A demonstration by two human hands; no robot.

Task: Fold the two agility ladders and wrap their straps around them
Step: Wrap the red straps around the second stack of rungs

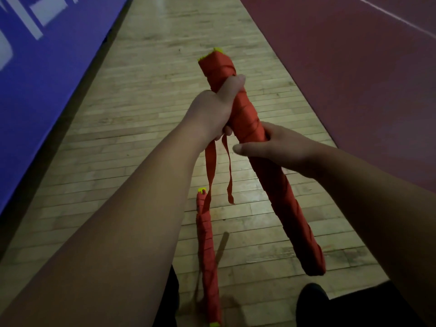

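View from a head-worn camera looking down along two bare forearms over a dim gym floor. Both hands hold one folded agility ladder, the held ladder (pixel 292 208), a long orange-red bundle wound round with its own strap in slanting turns. It is lifted clear of the floor and tilted, its far end up and away near the middle of the view, its near end lower and to the right. Yellow-green rung tips (pixel 218 51) poke out of the far end. The left hand (pixel 212 109) grips the upper part of the bundle, with the thumb lying along the wrapping and the fingers curled underneath. The right hand (pixel 276 147) clasps the bundle just below, near its middle, fingers curled over the top and thumb pointing left. A loose strap (pixel 208 166) of the same orange-red hangs down from under the left hand in two tails, one ending in the air, the other dropping in front of the bundle below. That bundle is the second ladder (pixel 207 244), which lies on the wooden floor (pixel 141 114) under the arms, also wound in strap, with yellow-green showing at both of its ends. A blue mat (pixel 35 90) with pale markings runs along the left edge. A dark red surface (pixel 354 90) with a thin pale line covers the right. A dark shoe (pixel 311 296) shows at the bottom right.
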